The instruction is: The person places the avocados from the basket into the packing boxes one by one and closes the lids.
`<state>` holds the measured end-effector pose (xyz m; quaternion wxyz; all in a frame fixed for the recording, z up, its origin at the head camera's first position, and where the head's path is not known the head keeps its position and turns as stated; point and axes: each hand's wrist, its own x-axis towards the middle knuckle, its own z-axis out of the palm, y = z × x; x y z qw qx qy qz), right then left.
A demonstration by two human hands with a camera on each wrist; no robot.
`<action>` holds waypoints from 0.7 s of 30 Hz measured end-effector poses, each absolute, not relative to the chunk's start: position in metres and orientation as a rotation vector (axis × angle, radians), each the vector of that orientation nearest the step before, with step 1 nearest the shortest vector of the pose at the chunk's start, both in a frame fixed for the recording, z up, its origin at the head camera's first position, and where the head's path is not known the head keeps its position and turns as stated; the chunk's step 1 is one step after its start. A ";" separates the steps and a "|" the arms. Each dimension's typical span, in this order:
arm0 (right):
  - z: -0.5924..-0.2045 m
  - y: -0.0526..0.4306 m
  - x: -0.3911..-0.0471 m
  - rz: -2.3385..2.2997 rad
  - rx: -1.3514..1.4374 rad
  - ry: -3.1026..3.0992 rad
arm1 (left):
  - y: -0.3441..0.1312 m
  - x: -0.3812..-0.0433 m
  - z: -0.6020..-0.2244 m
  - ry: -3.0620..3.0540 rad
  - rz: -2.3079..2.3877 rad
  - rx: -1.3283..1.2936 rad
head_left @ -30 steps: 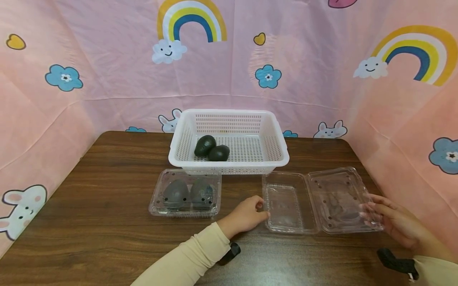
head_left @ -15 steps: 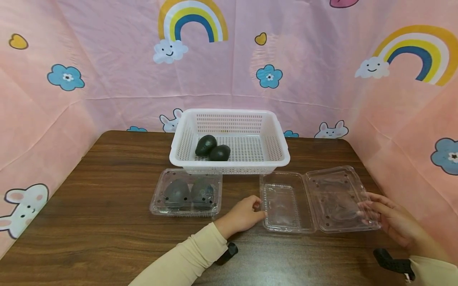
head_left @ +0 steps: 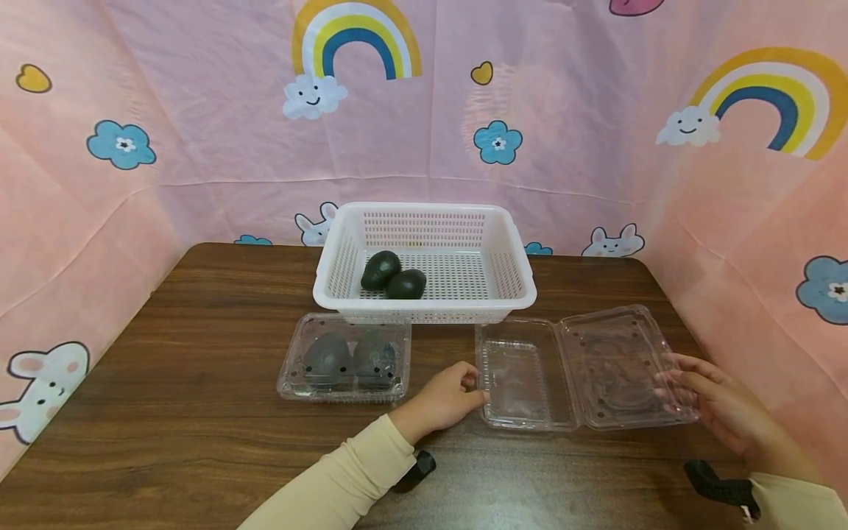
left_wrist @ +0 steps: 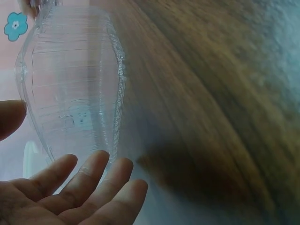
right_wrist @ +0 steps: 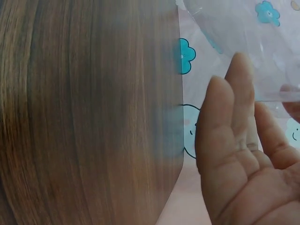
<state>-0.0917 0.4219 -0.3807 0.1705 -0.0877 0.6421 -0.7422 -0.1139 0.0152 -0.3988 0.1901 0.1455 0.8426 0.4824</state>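
A hinged clear plastic clamshell box lies unfolded on the right of the table, its lid spread to the right. The left hand is at the box's left side; in the left wrist view its fingertips reach the clear wall and its thumb lies at the rim. At the lid's outer edge, the right hand pinches the plastic between thumb and fingers. Left of the hands stands a second clamshell, closed over two dark avocados.
Behind the boxes is a white perforated basket with two dark green avocados inside at its left. A patterned pink cloth surrounds the back and sides of the brown wooden table.
The unfolded clamshell has slid slightly to the left, and both hands have moved left with it. The closed clamshell and the basket stay in place.
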 end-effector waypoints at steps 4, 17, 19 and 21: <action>-0.380 0.419 -0.093 -2.108 -0.242 1.840 | 0.014 -0.113 -0.399 2.363 1.360 0.394; -0.374 0.406 -0.098 -2.129 -0.243 1.923 | 0.010 -0.111 -0.400 2.347 1.378 0.376; -0.373 0.404 -0.098 -2.131 -0.229 1.946 | 0.010 -0.110 -0.399 2.348 1.376 0.374; -0.372 0.402 -0.098 -2.135 -0.203 1.973 | 0.010 -0.110 -0.399 2.345 1.379 0.370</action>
